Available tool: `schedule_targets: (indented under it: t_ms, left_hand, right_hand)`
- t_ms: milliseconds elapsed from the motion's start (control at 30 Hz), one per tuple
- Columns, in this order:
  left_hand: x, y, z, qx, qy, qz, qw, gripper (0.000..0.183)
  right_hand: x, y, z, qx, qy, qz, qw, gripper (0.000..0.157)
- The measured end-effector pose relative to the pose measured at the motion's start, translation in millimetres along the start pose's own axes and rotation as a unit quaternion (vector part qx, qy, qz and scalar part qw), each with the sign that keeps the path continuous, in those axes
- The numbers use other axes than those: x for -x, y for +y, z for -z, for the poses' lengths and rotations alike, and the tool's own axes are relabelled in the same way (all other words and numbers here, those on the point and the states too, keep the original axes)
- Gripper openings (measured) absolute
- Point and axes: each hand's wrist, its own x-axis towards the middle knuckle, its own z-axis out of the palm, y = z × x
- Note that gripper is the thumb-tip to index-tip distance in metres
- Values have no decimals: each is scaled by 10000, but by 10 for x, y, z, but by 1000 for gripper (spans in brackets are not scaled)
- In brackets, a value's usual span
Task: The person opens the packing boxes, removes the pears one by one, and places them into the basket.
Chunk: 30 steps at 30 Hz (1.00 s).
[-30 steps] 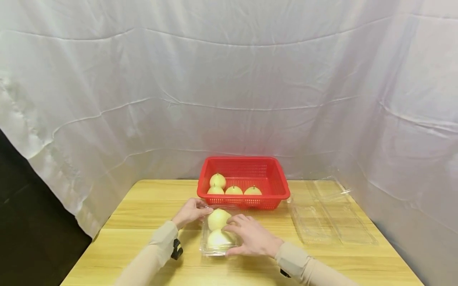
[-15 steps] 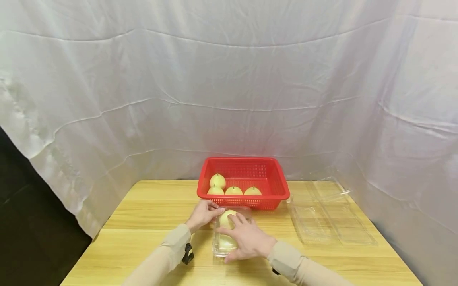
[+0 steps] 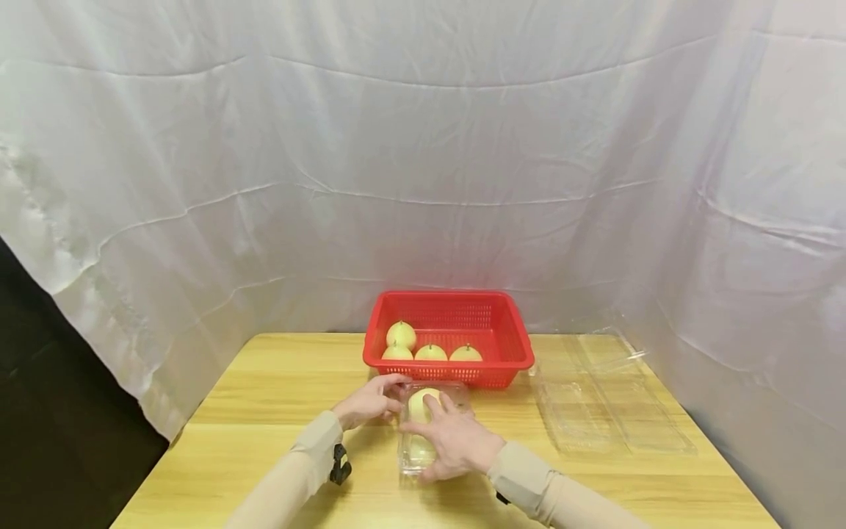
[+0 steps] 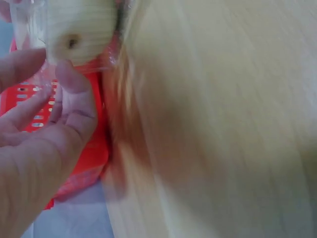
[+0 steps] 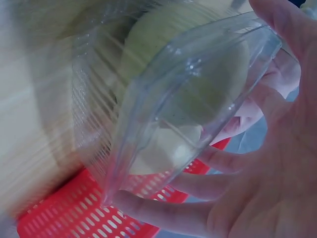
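A clear plastic clamshell box (image 3: 408, 461) stands near the table's front middle, with two pale yellow pears (image 3: 419, 404) inside, one behind the other. My right hand (image 3: 456, 441) lies spread across the box top, its fingers fairly straight along the lid's edge in the right wrist view. At the box's far left corner is my left hand (image 3: 371, 401). The left wrist view shows its thumb (image 4: 74, 79) and loosely bent fingers beside the plastic, thumb and forefinger apart. The right hand partly hides the nearer pear.
Just behind the box sits a red plastic basket (image 3: 449, 364) with several pears (image 3: 431, 353) in its front left part. More clear clamshell boxes (image 3: 608, 411) lie open on the wooden table (image 3: 277, 411) at right. Grey-white curtains (image 3: 423, 184) surround the table's back and sides.
The box has shifted to the right with both hands. My right hand has spread farther over its top. The left fingers have loosened from the corner and drawn slightly left.
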Motion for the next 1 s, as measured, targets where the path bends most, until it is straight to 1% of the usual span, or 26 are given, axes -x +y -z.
schedule_targets:
  t_ms: [133, 300, 367, 467, 567, 700, 833, 1000]
  left_hand:
    - [-47, -24, -6, 143, -33, -17, 9999, 62]
    - [-107, -32, -41, 345, 10, -21, 9994, 59]
    - [-117, -32, -55, 457, 26, 44, 9989, 59]
    - [-127, -46, -67, 750, 39, 182, 9970, 61]
    - [-134, -63, -62, 1054, 25, 351, 9938, 64]
    - [-142, -75, -40, 1345, 38, 578, 9892, 63]
    - [-140, -72, -18, 1448, 82, 659, 9872, 61]
    - [-139, -95, -27, 1437, 134, 686, 9871, 58]
  right_hand:
    - [-3, 35, 1, 254, 77, 25, 9996, 81]
    - [6, 91, -11, 401, 233, 115, 9989, 80]
    - [10, 101, -14, 400, 233, 119, 9989, 80]
    - [16, 109, -11, 381, 192, 110, 9990, 80]
    - [19, 110, -8, 361, 165, 119, 9991, 81]
    - [12, 107, -15, 367, 201, 165, 9990, 81]
    - [1, 108, -23, 379, 272, 199, 9987, 80]
    - [11, 108, -31, 315, 253, 180, 9990, 80]
